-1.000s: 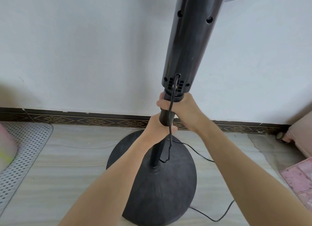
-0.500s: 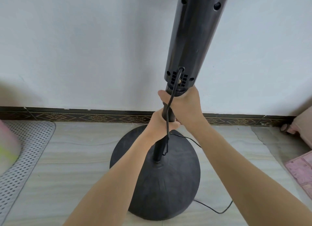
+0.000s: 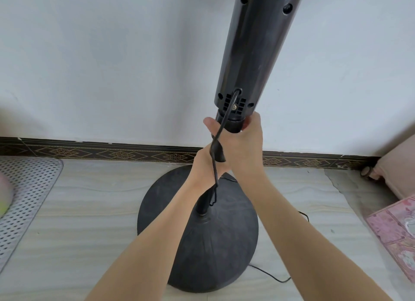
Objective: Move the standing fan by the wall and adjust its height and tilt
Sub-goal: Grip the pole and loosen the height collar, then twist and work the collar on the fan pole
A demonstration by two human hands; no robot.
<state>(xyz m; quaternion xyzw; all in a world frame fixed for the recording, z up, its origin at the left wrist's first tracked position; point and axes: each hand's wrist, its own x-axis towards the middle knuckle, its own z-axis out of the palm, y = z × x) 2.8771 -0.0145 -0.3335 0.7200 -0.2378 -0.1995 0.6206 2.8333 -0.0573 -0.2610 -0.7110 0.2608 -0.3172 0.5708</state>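
Observation:
The black standing fan's thick upper column [image 3: 251, 53] rises out of the top of the view; the fan head is not visible. Its thin pole [image 3: 203, 203] goes down to a round black base [image 3: 208, 251] on the floor, close to the white wall. My right hand [image 3: 243, 143] is wrapped around the collar just under the thick column. My left hand [image 3: 206, 166] grips the pole right below it, touching the right hand. The fan's black cord [image 3: 214, 170] hangs from the column's underside over my hands.
A dark patterned skirting strip [image 3: 112, 151] runs along the wall's foot. A perforated grey mat [image 3: 24, 188] lies at the left. A pink cushion or furniture corner [image 3: 397, 166] and a pink patterned mat [image 3: 397, 231] are at the right. The cord trails across the floor [image 3: 276, 277] right of the base.
The thick column has risen relative to the base, and my right hand has gone up with it. The base sits slightly farther from me.

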